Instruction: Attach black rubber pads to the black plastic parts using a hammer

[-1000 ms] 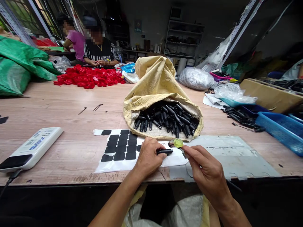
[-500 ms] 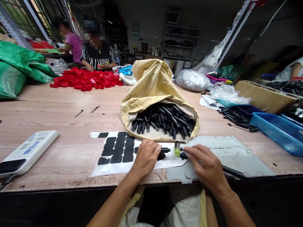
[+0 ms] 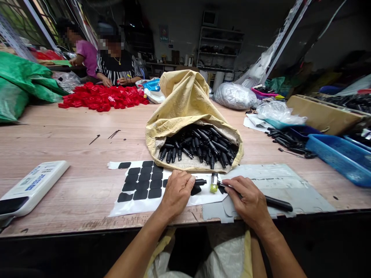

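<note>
My left hand [image 3: 177, 193] is closed around a black tube-like part [image 3: 200, 182], whose stepped end points right past my thumb. In my right hand [image 3: 246, 197] is a small hammer [image 3: 214, 180] with a metal head and a yellow-green face, gripped by its shaft near the head. The black handle sticks out behind my hand to the right. The hammer head is just right of the part's end, with a small gap between them. Beneath my left hand lies a white sheet with black rounded squares [image 3: 142, 184]; a grey board [image 3: 290, 193] lies under my right hand.
A yellow sack [image 3: 185, 104] opens toward me with many black parts [image 3: 199, 146] inside. White electronic device [image 3: 37, 189] at left, red pieces [image 3: 104, 96] at the back. Blue trays [image 3: 339, 154] and loose black parts stand right. Two people sit across the table.
The hammer head has turned slightly and moved a little toward the black part. Its handle has swung up into fuller view behind my right hand. My left hand keeps its hold.
</note>
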